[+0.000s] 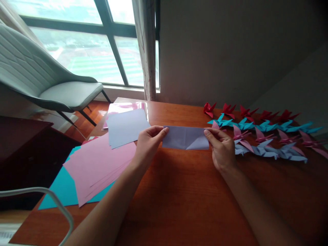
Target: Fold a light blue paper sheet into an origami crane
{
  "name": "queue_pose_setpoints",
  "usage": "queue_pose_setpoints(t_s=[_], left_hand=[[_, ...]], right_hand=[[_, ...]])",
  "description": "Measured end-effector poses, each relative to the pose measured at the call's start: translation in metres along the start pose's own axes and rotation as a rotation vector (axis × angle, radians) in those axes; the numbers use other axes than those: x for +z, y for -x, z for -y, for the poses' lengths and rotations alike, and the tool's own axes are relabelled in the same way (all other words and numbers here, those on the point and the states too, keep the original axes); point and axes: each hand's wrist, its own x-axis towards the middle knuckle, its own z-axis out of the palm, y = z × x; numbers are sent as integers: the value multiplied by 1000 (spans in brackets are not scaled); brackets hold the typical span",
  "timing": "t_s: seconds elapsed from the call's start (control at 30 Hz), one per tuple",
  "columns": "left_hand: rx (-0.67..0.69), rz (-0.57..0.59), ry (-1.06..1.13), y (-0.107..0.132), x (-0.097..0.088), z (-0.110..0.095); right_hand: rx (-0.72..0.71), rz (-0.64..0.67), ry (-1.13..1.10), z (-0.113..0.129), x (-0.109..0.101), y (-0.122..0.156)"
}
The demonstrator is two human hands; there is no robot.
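A lavender paper sheet (186, 137), folded in half into a long rectangle with diagonal creases, is held just above the wooden table (179, 201). My left hand (148, 142) pinches its left end between thumb and fingers. My right hand (221, 147) pinches its right end the same way. Both hands are closed on the paper.
Left of my hands lie stacks of flat paper: lavender sheets (126, 127), pink sheets (98, 167), teal sheets (61, 191). At the right, rows of folded paper cranes: red (246, 111), teal (266, 125), pink (263, 137), lavender (271, 151). A grey chair (51, 82) stands by the window.
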Motion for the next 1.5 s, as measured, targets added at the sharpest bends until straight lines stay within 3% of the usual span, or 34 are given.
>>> queue_pose_setpoints(t_s=[1.5], left_hand=[[73,-26,-43,-2,-1,0]], right_hand=[[-82,10,15,2,1,0]])
